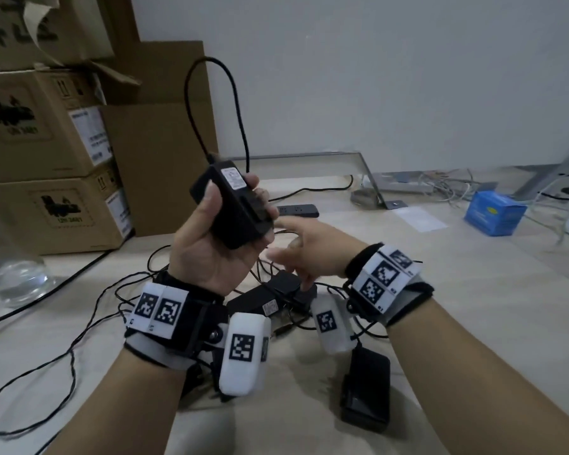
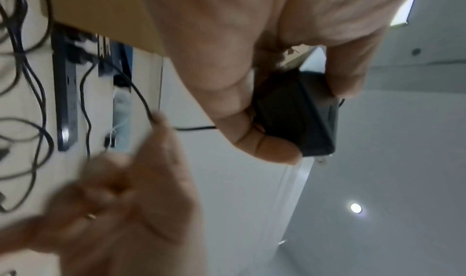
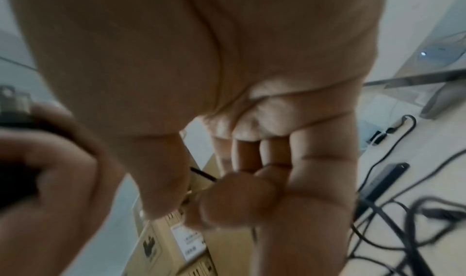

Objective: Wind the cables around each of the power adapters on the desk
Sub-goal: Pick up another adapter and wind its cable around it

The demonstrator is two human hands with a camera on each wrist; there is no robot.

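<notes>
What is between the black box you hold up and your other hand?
A thin black cable runs from the adapter to the right hand, clearest in the left wrist view.

The left hand [image 1: 211, 244] is raised palm-up above the tabletop, thumb up one side and the fingers [image 1: 260, 200] curled round the far side of the black power adapter [image 1: 234, 205] it grips. The right hand [image 1: 304, 247] reaches across just beneath those fingers, its forefinger pointing toward them and its thumb and forefinger pinching the thin black cable [image 2: 143, 98]. Both forearms are bare, with marker-covered camera bands strapped on the wrists.
</notes>
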